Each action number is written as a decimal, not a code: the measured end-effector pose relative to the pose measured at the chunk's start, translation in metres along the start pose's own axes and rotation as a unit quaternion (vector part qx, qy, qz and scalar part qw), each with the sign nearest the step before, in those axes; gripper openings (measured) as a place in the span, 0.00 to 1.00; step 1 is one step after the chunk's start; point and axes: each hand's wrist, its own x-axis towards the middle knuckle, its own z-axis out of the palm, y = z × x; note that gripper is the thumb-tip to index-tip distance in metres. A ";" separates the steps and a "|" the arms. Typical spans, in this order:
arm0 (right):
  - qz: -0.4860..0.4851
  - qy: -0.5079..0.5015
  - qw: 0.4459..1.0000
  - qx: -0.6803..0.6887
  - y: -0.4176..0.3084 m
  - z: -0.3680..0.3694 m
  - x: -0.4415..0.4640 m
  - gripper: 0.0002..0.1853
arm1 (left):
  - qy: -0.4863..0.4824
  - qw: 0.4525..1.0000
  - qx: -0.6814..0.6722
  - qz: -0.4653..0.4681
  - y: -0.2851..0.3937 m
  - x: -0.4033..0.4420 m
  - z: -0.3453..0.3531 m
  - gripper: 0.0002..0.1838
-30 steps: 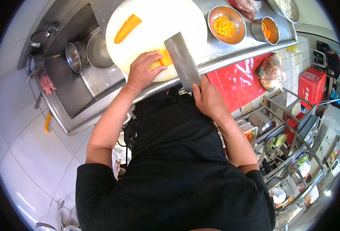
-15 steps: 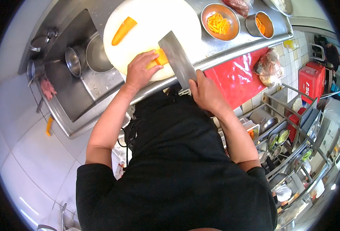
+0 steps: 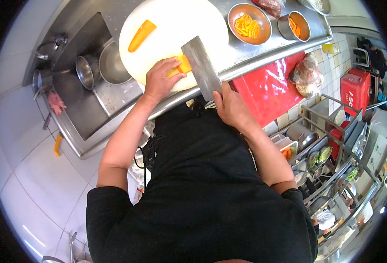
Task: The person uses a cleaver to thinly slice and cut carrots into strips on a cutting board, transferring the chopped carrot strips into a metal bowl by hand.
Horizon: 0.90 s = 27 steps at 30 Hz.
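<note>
Bright, cool light fills the fisheye view, whose rim falls away to black. The round cutting board [image 3: 189, 24] is nearly blown out to white; glare streaks the glossy red sheet [image 3: 265, 94] and the white tiles [image 3: 31, 197]. The black shirt [image 3: 202, 197] swallows detail. The crowded metal rack [image 3: 351, 160] bends, softly detailed, toward the right edge.

One head-worn wide camera, facing forward and steeply down
From above, it takes the wearer's black shirt [image 3: 198, 188] large and close in the lower middle, the left hand [image 3: 160, 79] and right hand [image 3: 235, 105] farther out at the bench [image 3: 246, 55], which the top edge crops; the curving view, ringed by dark corners, stretches from pale tiles [image 3: 40, 184] at left to a distant red box [image 3: 350, 94] at right
</note>
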 end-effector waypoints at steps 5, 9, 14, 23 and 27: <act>0.008 -0.018 1.000 0.012 -0.013 -0.025 -0.005 0.15 | 0.004 0.999 0.044 0.028 -0.002 0.001 0.003 0.22; 0.046 0.016 0.997 0.059 -0.003 -0.030 -0.011 0.15 | 0.011 0.998 0.052 0.040 -0.001 -0.001 0.002 0.23; 0.047 0.006 0.977 0.208 0.014 -0.008 -0.001 0.16 | 0.002 0.998 0.050 0.032 -0.003 -0.003 0.003 0.24; 0.007 0.018 0.981 0.193 0.024 0.009 0.008 0.17 | -0.015 0.998 0.050 0.029 -0.001 -0.003 -0.002 0.25; 0.017 0.007 0.981 0.193 0.021 0.006 0.008 0.17 | -0.013 0.998 0.045 0.033 -0.002 -0.004 -0.001 0.25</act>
